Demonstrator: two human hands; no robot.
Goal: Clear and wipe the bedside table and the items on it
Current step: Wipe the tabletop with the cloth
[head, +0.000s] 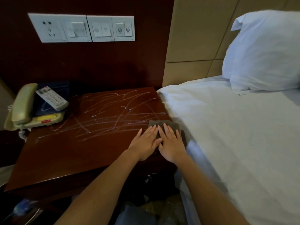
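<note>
Since the fingers point(151, 131) of both hands lie straight and close together on the cloth point(159, 123), pressing it flat and gripping nothing, only downward pressure keeps it under them. On a hard stroke it could, I judge, slide out or fold and leave bare skin rubbing the wood. The left hand point(144, 143) and the right hand point(171, 143) sit side by side, touching along their inner edges, with the fingertips covering the cloth's near half.

The cloth lies on the bench point(65, 151) at the edge beside the bed point(235, 135), whose white sheet is just to the right of the cloth. A push that way could carry the cloth off the edge and smear what it has lifted onto the linen. White scribbled marks point(113, 111) spread left of the cloth and beyond it, so by my reckoning plenty of wiping is left. Dry rubbing may only spread them.

Far to the left of the cloth, a telephone point(22, 109) carries a dark folder point(43, 106) with a remote point(52, 99) lying on top. They are not yet cleared, and a long sweep left could knock the stack or snag the coiled cord point(21, 134). Beyond the cloth, up the wall, is a switch panel point(81, 28). Well to the right of the cloth sits a pillow point(266, 51).
</note>
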